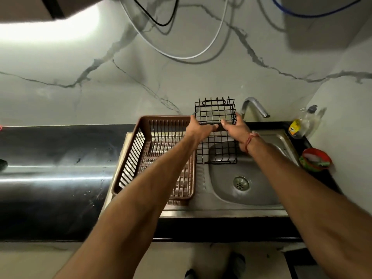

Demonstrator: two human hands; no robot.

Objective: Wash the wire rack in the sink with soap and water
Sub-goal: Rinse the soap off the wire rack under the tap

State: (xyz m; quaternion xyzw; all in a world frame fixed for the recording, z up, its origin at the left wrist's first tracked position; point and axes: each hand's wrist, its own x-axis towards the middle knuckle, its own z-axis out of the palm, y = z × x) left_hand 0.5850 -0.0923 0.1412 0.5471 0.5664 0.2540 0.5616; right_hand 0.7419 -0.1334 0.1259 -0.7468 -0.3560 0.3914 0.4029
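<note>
A black wire rack (216,112) hangs in the air over the back left part of the steel sink (263,190), its far end tilted up toward the wall. My left hand (198,129) grips its left side, thumb across the wires. My right hand (235,127) grips the right side, a red thread around that wrist. The curved tap (254,106) stands just right of the rack, and no water runs from it. A clear dish soap bottle (302,123) with a yellow label stands at the sink's back right corner.
A brown plastic dish drainer (141,137) sits on the sink's draining board, touching the rack's left side. A round red and green tub (316,159) sits on the right ledge. Black countertop (50,178) stretches left. Cables hang on the marble wall.
</note>
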